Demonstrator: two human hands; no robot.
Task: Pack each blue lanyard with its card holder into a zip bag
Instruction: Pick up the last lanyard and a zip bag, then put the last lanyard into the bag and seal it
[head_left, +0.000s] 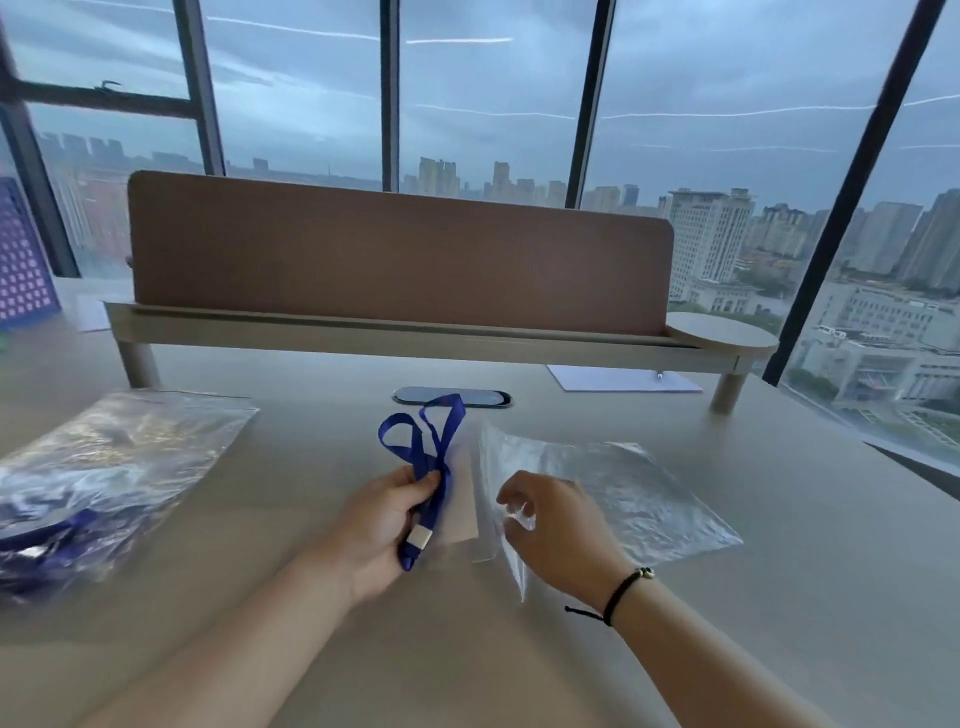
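Head view: left hand (382, 525) pinches lanyard (423, 441) beside zip bag (618, 493).

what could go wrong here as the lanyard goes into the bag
1. The left hand grips the lanyard bunched, with loops sticking up loose; they could snag on the bag's mouth or spill out.
2. The right hand pinches only one edge of the zip bag, and the thin film lies flat on the desk, so the opening may not spread enough.
3. The clear card holder is hard to see between the hands and may get left out.
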